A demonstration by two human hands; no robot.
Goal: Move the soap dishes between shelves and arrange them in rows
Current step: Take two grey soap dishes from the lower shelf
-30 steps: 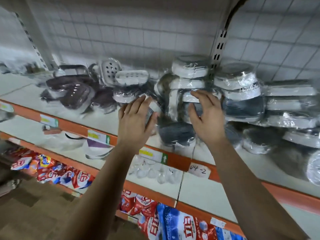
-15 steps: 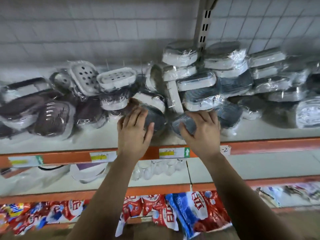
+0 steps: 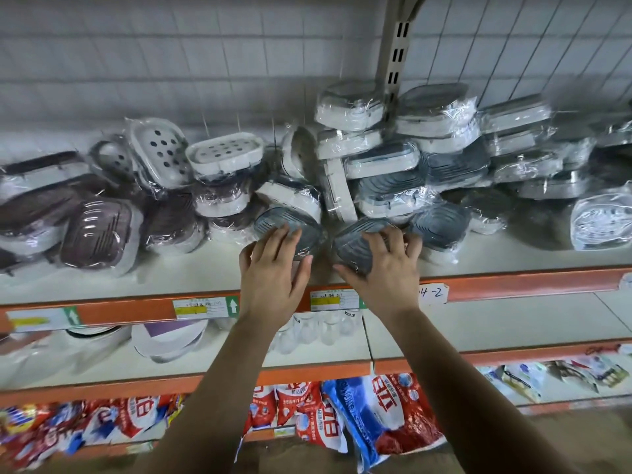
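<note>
Plastic-wrapped soap dishes lie heaped on the top shelf (image 3: 143, 285): brown ones (image 3: 97, 234) at the left, white perforated ones (image 3: 225, 155) in the middle, white and grey stacks (image 3: 383, 159) at the right. My left hand (image 3: 273, 271) covers a grey soap dish (image 3: 307, 234) at the front of the heap, fingers on top, thumb at its near edge. My right hand (image 3: 379, 268) grips a second grey soap dish (image 3: 352, 237) beside it the same way. Both dishes rest on the shelf, almost touching.
An orange rail with price labels (image 3: 205, 307) edges the shelf. The shelf below holds clear glasses (image 3: 321, 330) and a white and purple item (image 3: 171, 340). Red and blue detergent bags (image 3: 372, 412) fill the lowest shelf. A slotted upright (image 3: 396, 56) stands behind the stacks.
My hands came down from the middle of the heap and settled on the two grey dishes at the shelf's front. The view swung to face the shelf squarely.
</note>
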